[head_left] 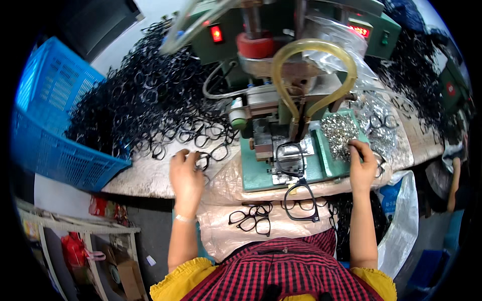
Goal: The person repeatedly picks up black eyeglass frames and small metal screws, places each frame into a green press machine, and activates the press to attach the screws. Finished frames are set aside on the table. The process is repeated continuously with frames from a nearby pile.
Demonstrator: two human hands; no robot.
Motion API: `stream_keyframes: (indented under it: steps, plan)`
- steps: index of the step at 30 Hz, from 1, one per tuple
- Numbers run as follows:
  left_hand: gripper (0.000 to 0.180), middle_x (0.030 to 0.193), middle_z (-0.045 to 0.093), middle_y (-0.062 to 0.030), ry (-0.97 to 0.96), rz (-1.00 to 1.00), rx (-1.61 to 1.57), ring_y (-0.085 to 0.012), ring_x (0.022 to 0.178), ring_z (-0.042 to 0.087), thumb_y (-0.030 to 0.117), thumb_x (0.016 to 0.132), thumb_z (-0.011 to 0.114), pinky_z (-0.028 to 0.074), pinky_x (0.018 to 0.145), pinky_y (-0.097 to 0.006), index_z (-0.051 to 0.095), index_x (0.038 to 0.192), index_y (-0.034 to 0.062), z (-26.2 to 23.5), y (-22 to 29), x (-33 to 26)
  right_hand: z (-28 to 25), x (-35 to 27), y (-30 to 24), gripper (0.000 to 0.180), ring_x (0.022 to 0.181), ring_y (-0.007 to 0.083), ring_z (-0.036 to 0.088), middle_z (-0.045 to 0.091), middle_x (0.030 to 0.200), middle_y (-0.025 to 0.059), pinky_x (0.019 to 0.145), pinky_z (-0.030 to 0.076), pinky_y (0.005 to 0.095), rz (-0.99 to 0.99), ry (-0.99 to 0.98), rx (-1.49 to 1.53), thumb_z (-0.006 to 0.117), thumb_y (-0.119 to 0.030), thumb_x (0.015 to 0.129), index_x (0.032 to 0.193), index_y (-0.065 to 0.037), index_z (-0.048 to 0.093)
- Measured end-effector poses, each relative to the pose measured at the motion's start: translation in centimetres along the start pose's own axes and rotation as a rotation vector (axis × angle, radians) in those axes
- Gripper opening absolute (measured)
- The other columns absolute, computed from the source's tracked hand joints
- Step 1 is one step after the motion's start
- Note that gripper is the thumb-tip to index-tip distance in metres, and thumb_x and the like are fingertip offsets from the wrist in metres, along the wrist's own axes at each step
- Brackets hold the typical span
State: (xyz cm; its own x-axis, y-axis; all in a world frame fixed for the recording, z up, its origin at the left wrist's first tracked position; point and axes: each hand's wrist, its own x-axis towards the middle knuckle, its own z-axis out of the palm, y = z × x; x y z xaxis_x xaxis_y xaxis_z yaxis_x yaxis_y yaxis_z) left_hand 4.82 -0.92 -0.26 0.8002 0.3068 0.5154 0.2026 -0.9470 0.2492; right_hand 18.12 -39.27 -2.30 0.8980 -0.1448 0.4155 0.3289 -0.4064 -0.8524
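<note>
My left hand [186, 179] is on the table at the near edge of a big heap of black eyeglass frames. Its curled fingers close on one black eyeglass frame [219, 152]. My right hand [363, 169] is over the right side of a green tray [329, 165] that holds many small shiny metal parts [340, 131]. Its thumb and fingertips are pinched together; whatever is between them is too small to see. Between my hands, another black eyeglass frame [303, 218] sits at the press [266, 143], one rim under the tool head and the other hanging toward me.
A blue plastic crate [55, 145] leans at the left beside the heap of frames [150, 90]. More frames [249, 220] lie on the sheet across my lap. A yellowish hose [346, 55] loops in front of the press. Clear plastic bags [384, 138] lie right of the tray.
</note>
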Motion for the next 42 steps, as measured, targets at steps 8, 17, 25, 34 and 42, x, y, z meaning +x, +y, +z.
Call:
stream_keyframes:
  steps: [8,17,25,34,42]
  plan:
    - [0.019,0.135,0.054,-0.0175,-0.295,-0.205,-0.197,-0.0349,0.107,0.06,0.0,0.074,0.069,0.049,0.089,-0.038,0.073,0.092,0.0037,2.5,-6.8,-1.7,-5.3,-3.0,-0.9,0.014,0.085,0.0221,0.062,0.066,0.089,0.0094,0.08,0.047,0.0307,-0.052,-0.031,-0.169,0.064,0.003,0.079,0.091,0.0,0.07]
    - [0.015,0.078,0.056,-0.0017,0.135,-0.225,-0.84,-0.0097,0.072,0.055,0.01,0.093,0.061,0.046,0.066,-0.025,0.059,0.083,-0.0006,4.1,-0.4,2.8,6.0,1.4,-9.9,0.048,0.088,0.0152,0.063,0.068,0.091,0.0098,0.083,0.048,0.0281,0.041,-0.289,0.606,0.068,0.002,0.078,0.123,0.005,0.052]
    - [0.009,0.1,0.06,-0.013,0.282,0.153,-1.62,-0.0195,0.085,0.059,0.006,0.097,0.051,0.055,0.074,-0.037,0.056,0.105,0.0029,-0.7,7.5,4.6,6.8,0.5,-9.3,0.055,0.093,0.0113,0.061,0.069,0.087,0.0064,0.089,0.044,0.0241,0.076,-0.272,0.657,0.069,0.001,0.079,0.128,0.008,0.045]
    - [0.011,0.091,0.056,-0.0136,0.258,0.5,-1.326,-0.0258,0.09,0.062,0.008,0.096,0.051,0.06,0.075,-0.044,0.054,0.102,-0.0017,-4.3,12.6,6.7,5.1,-0.5,-13.5,0.058,0.095,0.0099,0.059,0.067,0.092,0.0057,0.087,0.045,0.0237,0.373,-0.424,0.858,0.065,0.004,0.081,0.133,0.008,0.04]
    - [0.025,0.096,0.061,-0.016,0.269,0.535,-1.111,-0.0251,0.085,0.063,0.025,0.097,0.056,0.056,0.064,-0.034,0.056,0.106,0.0018,-6.1,12.7,5.1,6.1,0.7,-10.1,0.038,0.099,0.0182,0.063,0.067,0.105,0.0112,0.087,0.049,0.0299,-0.131,-0.234,0.484,0.067,0.001,0.077,0.114,0.001,0.06]
